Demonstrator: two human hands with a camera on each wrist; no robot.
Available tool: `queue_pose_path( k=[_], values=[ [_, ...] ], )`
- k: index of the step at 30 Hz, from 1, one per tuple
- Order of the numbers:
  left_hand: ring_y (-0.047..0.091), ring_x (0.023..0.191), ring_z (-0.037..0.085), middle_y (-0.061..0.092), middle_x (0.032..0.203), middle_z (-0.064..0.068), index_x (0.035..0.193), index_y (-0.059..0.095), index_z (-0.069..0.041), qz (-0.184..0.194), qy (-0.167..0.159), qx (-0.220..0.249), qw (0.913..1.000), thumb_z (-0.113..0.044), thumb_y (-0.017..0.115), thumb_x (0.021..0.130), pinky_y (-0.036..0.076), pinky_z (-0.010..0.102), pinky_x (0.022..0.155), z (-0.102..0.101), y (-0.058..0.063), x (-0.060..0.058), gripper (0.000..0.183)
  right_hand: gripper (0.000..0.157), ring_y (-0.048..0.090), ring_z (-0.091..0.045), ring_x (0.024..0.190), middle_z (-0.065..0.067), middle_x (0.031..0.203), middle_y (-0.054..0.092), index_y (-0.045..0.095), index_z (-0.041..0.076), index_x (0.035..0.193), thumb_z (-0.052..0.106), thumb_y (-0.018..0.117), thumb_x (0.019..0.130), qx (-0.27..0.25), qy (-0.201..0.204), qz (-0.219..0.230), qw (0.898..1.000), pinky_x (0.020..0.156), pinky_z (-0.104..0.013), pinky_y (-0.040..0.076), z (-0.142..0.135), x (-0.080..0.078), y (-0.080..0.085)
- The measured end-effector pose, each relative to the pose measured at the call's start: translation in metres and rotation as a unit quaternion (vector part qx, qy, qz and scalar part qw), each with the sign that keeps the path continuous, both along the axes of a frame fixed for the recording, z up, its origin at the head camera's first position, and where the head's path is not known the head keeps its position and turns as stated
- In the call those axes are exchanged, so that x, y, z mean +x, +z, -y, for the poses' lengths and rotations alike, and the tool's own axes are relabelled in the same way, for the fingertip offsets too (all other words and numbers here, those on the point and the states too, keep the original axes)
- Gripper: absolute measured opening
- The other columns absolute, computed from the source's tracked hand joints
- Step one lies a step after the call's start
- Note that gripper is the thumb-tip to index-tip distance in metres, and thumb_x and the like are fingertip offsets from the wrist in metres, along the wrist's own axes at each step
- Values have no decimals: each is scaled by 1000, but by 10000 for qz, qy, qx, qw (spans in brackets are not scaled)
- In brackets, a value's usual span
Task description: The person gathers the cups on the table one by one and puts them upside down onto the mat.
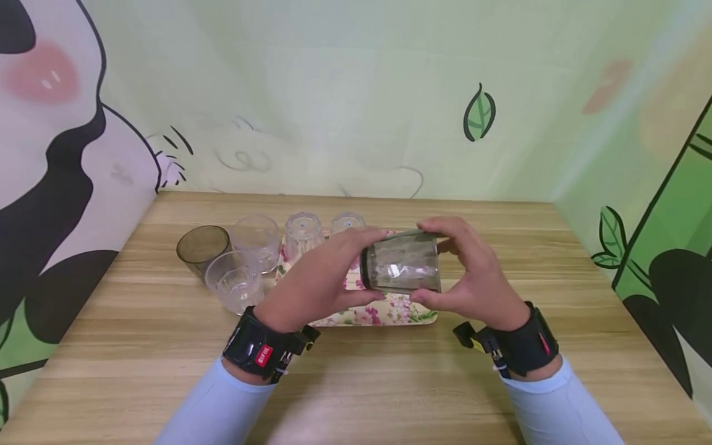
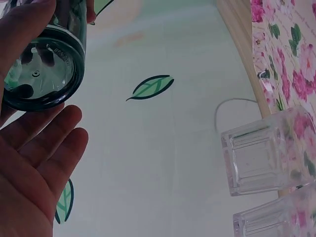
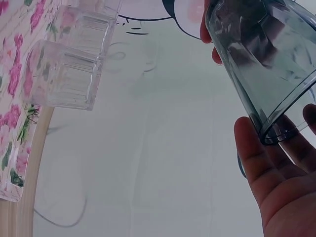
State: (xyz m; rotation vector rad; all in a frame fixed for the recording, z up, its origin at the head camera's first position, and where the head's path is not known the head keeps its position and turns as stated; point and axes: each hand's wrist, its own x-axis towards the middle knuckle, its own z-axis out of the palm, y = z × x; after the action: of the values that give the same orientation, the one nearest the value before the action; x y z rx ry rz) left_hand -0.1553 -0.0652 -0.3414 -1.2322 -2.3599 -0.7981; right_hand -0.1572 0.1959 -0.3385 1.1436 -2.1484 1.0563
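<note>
A grey-tinted drinking glass [image 1: 404, 262] lies sideways in the air between both hands, over a floral tray [image 1: 369, 316]. My left hand [image 1: 318, 277] grips it at the thick base end, thumb on one side and fingers on the other. At the rim end, my right hand [image 1: 477, 275] holds it between thumb and fingers. The left wrist view shows the round dark base [image 2: 44, 69] facing that camera. In the right wrist view the open rim [image 3: 291, 106] rests against the fingers. Two clear glasses [image 1: 303, 230] stand mouth-down at the tray's back, partly hidden by the left hand.
Left of the tray stand a brown-tinted glass [image 1: 203, 247] and two clear glasses, one nearer [image 1: 233, 287] and one behind it [image 1: 256, 238], all mouth-up. The wooden table [image 1: 389, 383] meets a printed wall cloth [image 1: 356, 111] at the back and sides.
</note>
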Motion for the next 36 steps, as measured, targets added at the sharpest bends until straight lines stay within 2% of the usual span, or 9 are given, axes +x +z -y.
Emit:
queue_pose_path(
  k=[5,7,11,14,19,24,32,36],
  values=[
    [59,127,25,64,138,16,144,44,-6,-26,-11,29,10000,-24,88,76,54,44,109,0,1,2,84,90,60,-19,112,-19,127,63,52,-3,135,61,75,77,-21,14,-20,10000,80,-24,62,1,1,0],
    [59,127,25,63,138,16,145,44,-6,20,-32,39,10000,-23,88,76,54,44,110,0,1,2,83,89,60,-19,112,-19,127,62,51,-3,135,61,76,77,-3,27,0,10000,79,-28,63,1,1,-1],
    [59,127,26,64,138,16,146,43,-7,66,-92,87,9999,-21,87,77,54,45,109,1,1,2,82,88,59,-21,113,-19,130,60,49,-1,139,57,77,78,123,56,160,9998,77,-45,66,0,2,0],
    [60,125,26,65,137,16,145,43,-6,-28,-114,114,9999,-22,87,77,56,45,107,2,0,1,82,88,58,-23,115,-19,131,59,47,2,142,52,81,77,261,60,301,9992,79,-52,65,-1,2,0],
    [62,123,25,66,134,15,144,45,-7,-212,-134,94,9996,-23,88,76,57,44,105,4,1,-1,82,92,57,-22,115,-18,134,58,44,4,145,40,89,73,522,11,439,9977,87,-53,63,-3,2,2],
    [63,120,24,68,131,14,143,45,-6,-278,-213,91,9993,-24,89,75,58,43,104,6,2,-3,83,98,57,-21,116,-17,135,57,41,5,147,27,93,67,704,-23,389,9968,92,-53,60,-3,1,2],
    [65,115,21,69,128,10,144,47,-11,-231,-72,44,9997,-33,88,75,61,44,96,8,0,-4,83,98,56,-28,123,-21,139,56,41,5,148,16,90,65,617,12,588,9964,99,-59,56,-7,0,3],
    [64,116,21,68,129,11,143,48,-11,-182,-53,45,9998,-33,87,76,61,45,98,8,-3,-4,81,91,54,-34,129,-23,142,55,42,4,148,8,85,67,509,-31,653,9966,102,-63,54,-11,0,4]
  ],
)
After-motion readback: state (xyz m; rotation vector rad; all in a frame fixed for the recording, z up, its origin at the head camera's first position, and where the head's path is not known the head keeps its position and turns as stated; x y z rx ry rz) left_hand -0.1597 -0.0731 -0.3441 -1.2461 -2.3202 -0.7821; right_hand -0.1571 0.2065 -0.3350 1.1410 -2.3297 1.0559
